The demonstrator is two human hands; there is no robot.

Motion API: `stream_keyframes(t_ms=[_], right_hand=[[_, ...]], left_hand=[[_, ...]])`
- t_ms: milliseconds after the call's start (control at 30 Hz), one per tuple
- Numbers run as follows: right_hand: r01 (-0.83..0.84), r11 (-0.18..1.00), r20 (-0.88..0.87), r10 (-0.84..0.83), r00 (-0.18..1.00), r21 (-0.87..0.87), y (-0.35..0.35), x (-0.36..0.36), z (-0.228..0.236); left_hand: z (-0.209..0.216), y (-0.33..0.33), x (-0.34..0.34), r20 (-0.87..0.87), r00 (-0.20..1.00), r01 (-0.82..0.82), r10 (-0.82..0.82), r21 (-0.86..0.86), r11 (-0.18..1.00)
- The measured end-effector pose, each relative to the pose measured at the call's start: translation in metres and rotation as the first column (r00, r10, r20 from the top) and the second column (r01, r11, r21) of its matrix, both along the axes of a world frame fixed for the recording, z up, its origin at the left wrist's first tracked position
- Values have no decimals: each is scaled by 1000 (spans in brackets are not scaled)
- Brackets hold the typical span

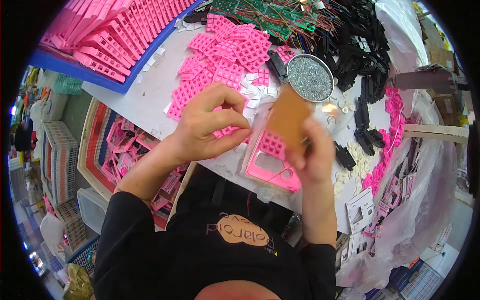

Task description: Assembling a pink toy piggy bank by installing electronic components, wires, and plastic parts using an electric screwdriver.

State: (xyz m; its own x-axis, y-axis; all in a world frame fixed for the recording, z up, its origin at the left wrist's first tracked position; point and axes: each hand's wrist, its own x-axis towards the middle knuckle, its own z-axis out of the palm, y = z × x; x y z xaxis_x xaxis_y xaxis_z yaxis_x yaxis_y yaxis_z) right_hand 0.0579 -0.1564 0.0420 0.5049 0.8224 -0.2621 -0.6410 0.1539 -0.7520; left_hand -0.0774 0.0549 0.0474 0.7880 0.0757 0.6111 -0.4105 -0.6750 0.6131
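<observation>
My right hand (317, 152) grips a flat brown board (290, 117) by its edge; hand and board are smeared by motion. Under the board lies a pink plastic casing (274, 172), with a pink rubber keypad (272, 143) set in it and a thin wire across its lower part. My left hand (215, 122) hovers just left of the casing, thumb and forefinger curled toward each other. Whatever may be between those fingertips is too small to make out. Behind the left hand spreads a heap of pink keypads (230, 50).
A round dish of small metal screws (310, 77) stands beyond the board. Green circuit boards with wires (250, 15) and black plastic parts (350, 55) lie at the back. White buttons (352, 170) are scattered right. A blue tray of pink casings (110, 85) stands far left.
</observation>
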Motion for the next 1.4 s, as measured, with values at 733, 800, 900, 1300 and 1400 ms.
stream_keyframes(t_ms=[733,800,900,1300,1400], right_hand=[[346,938,164,-339,926,-11,-3,-10,-11],[316,940,97,-305,947,-131,2,-9,-8],[1,993,24,2,1000,-121,7,-5,-17],[195,963,253,-144,957,-188,-39,-26,-21],[87,960,183,-38,982,-266,-79,-31,-10]], left_hand=[[-31,-24,3,-294,846,-114,-444,-914,390],[-35,-32,2,-215,880,-71,-424,-941,330],[-23,-45,13,-50,877,75,-477,-968,240],[-45,-30,12,-33,904,106,-426,-948,299],[-39,-26,-1,-295,878,-67,-378,-856,512]])
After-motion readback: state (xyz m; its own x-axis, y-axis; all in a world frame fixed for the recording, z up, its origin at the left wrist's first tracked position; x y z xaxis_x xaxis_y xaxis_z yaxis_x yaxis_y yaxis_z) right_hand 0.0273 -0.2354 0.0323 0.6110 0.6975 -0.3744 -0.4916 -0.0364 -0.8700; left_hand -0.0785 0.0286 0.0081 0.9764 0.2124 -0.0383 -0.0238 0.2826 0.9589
